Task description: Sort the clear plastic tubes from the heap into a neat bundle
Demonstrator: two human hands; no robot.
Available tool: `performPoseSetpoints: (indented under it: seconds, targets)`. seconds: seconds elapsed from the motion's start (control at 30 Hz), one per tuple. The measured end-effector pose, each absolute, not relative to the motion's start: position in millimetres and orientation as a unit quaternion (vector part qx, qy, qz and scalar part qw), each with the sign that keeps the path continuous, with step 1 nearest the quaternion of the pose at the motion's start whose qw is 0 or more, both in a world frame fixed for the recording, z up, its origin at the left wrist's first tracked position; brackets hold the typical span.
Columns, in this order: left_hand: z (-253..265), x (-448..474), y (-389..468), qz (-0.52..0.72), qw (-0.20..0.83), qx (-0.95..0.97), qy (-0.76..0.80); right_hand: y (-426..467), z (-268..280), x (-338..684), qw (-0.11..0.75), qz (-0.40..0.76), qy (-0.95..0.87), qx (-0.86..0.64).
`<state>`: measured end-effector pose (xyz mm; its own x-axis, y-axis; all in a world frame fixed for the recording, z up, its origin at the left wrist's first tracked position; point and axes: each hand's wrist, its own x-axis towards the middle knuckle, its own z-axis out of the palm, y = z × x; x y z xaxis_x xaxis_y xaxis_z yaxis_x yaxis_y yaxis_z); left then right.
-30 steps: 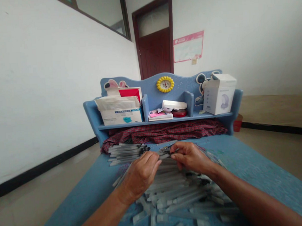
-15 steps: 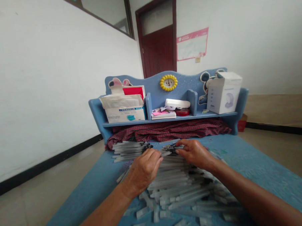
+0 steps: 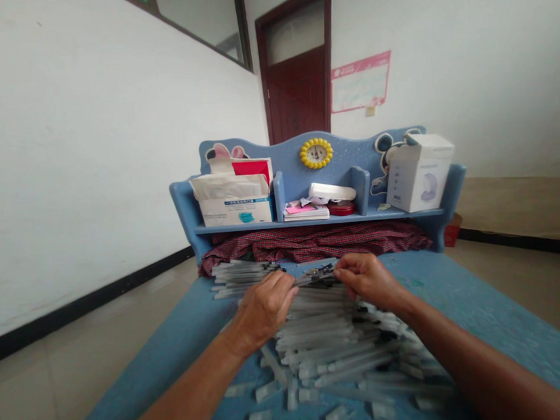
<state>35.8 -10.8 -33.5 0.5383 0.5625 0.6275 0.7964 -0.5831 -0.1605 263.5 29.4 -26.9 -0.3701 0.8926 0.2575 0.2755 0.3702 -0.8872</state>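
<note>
My left hand (image 3: 264,302) is closed on the left end of a translucent, pen-like plastic tube (image 3: 304,281), which points right. My right hand (image 3: 367,280) has thumb and forefinger pinched by the dark far end of the tube; what they hold is too small to make out. Beneath both hands spreads a heap of similar translucent tubes (image 3: 317,332), several with black ends. Behind my left hand, more tubes (image 3: 236,279) lie side by side in a bundle. Short clear caps (image 3: 267,391) are scattered nearest to me.
Across the back of the blue table (image 3: 480,325) stands a blue shelf (image 3: 280,225) bearing a mask box (image 3: 236,210), a white carton (image 3: 418,176) and a red round tin (image 3: 340,208). Checked cloth (image 3: 309,243) is bunched under it.
My right hand has moved slightly right and its fingers have drawn together. My left hand stays closed on a tube near the same place. The view has shifted a little.
</note>
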Motion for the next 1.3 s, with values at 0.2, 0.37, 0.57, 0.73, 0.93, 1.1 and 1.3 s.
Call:
performPoseSetpoints:
  seconds: [0.2,0.37,0.57,0.73,0.93,1.1,1.3]
  targets:
    - [-30.8,11.8,1.3,-0.221,0.246,-0.823,-0.461,48.4,-29.0,281.6,0.397,0.405,-0.687,-0.454]
    - [-28.0,3.6,3.4,-0.193,0.242,-0.788,-0.533,52.1,-29.9,289.1,0.355,0.379,-0.717,-0.465]
    - [-28.3,20.8,-4.2,-0.245,0.228,-0.817,-0.470,46.7,-24.4,288.7,0.343,0.272,-0.767,-0.469]
    - [-25.7,44.2,-19.4,-0.267,0.215,-0.859,-0.380,22.9,-23.0,267.3,0.381,0.207,-0.812,-0.389]
    - [-23.0,58.2,-30.1,-0.250,0.188,-0.884,-0.348,5.8,-22.4,250.6,0.350,0.243,-0.849,-0.311]
    - [-16.6,40.4,-23.0,-0.299,0.190,-0.857,-0.374,23.4,-27.0,262.1,0.373,0.387,-0.764,-0.355]
    - [-7.8,29.0,-19.1,-0.308,0.098,-0.855,-0.405,34.4,-26.5,272.5,0.417,0.479,-0.693,-0.341]
